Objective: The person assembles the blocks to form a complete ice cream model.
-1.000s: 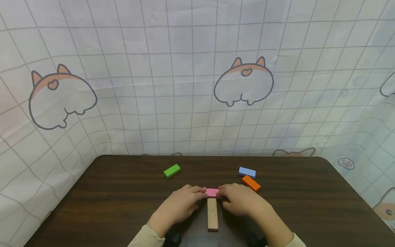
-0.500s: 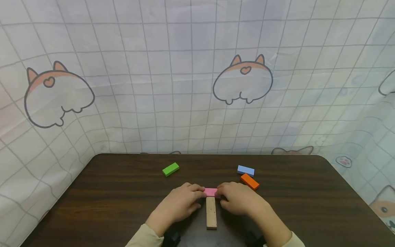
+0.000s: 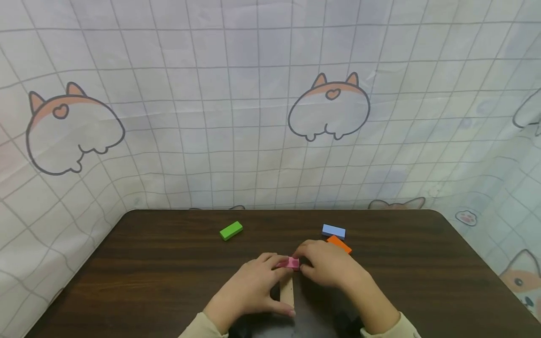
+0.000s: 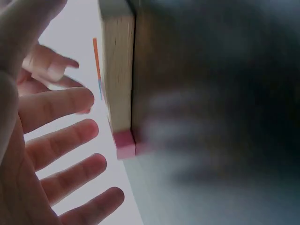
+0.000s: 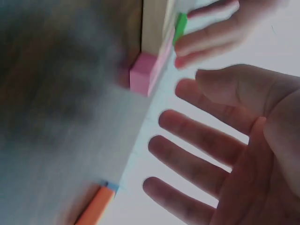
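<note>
A pink block (image 3: 294,263) lies crosswise at the far end of a plain wooden block (image 3: 287,292), the two meeting in a T. Over the wooden block my left hand (image 3: 253,286) is spread, its thumb reaching across the near end and its fingertips overlapping the pink block in the head view. In the left wrist view those fingers stand apart from the wooden block (image 4: 117,70). My right hand (image 3: 327,265) is beside the pink block's right end. The right wrist view shows its fingers loosely extended, with a gap to the pink block (image 5: 140,75).
An orange block (image 3: 339,244) lies just beyond my right hand, close to a blue block (image 3: 334,231). Farther left is a green block (image 3: 231,230). The dark wooden table (image 3: 148,267) ends at a patterned cloth backdrop (image 3: 236,141).
Both hands have come off the pink block's ends. My left hand has spread, its thumb moving over the wooden block's near end. My right hand has drawn slightly away.
</note>
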Demonstrator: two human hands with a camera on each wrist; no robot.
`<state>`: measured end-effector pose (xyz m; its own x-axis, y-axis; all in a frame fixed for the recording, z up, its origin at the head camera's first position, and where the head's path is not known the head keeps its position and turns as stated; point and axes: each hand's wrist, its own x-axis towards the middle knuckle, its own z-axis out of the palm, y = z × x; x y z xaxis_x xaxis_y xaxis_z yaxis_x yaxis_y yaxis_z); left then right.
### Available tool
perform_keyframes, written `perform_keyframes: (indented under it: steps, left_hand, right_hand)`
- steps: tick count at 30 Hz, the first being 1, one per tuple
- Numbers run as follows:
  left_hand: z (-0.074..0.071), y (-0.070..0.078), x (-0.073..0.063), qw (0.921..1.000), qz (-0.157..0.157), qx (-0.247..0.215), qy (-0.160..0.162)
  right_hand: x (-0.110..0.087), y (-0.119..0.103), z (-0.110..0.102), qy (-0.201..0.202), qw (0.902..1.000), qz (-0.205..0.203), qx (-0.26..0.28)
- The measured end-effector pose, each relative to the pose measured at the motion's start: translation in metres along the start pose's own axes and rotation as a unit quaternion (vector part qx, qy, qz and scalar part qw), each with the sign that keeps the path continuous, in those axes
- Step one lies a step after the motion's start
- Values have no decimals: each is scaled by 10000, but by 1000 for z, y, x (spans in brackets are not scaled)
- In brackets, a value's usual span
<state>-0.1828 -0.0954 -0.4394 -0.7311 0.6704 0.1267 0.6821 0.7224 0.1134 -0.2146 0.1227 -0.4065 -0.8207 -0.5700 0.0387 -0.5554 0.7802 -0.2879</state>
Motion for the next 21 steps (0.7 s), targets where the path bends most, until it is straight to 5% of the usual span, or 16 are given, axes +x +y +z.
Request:
perform_keyframes:
  steps: [4,9,21]
  left_hand:
    - [2,5,-1,9995,268,182,8]
    - [2,5,0,9990,232,380,-25]
    - [0,4,-1,9996,65,70,-261]
  right_hand:
    - [-1,14,-7,413,9976,543,-147]
    - [-2,37,-14,547,9916,1154,-229]
    - [-9,73,-14,279,9822,1835,-276]
